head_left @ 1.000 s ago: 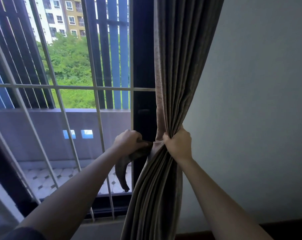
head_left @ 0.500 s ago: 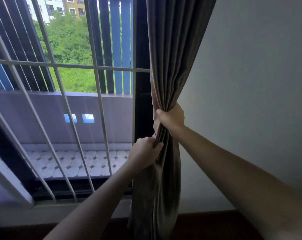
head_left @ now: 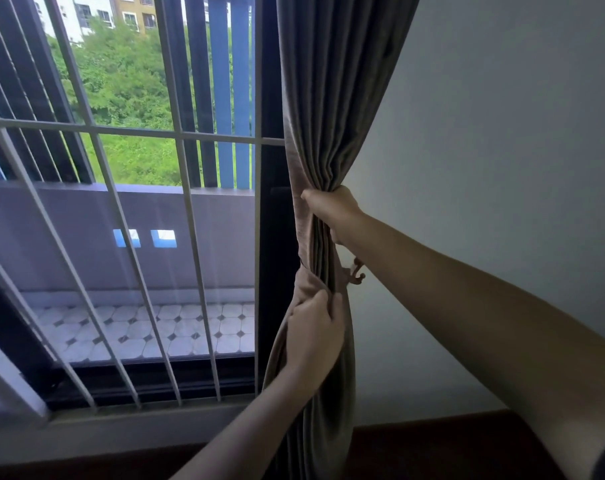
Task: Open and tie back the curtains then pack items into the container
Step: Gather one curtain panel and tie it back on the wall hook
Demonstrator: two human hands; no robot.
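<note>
A pale wall (head_left: pixel 501 133) fills the right of the view and a barred window (head_left: pixel 176 140) the left, looking out on a tiled balcony and green trees. Along the window's right edge, where the frame meets the wall, hangs the grey-brown curtain (head_left: pixel 328 98), drawn clear of the glass and gathered into one thick bundle.

The person's right hand (head_left: pixel 332 209) is clenched around that bundle at its narrowest point. The left hand (head_left: pixel 314 330) sits directly beneath it, fingers curled and thumb pressing a tan tie-back (head_left: pixel 306 284) against the front of the folds. A small hook (head_left: pixel 355 271) juts from the wall just beside the curtain, between the two hands.

A second ago the hands were level with each other and the tie-back dangled loose from the left fist, to the window side of the curtain. Since then the left hand has dropped below the right and carried the band across the folds, so it now lies around the bundle rather than hanging free.

The opening step appears done on this side and the tying well advanced; whether the band is yet caught on the hook cannot be told. No container or items to pack are in view.
</note>
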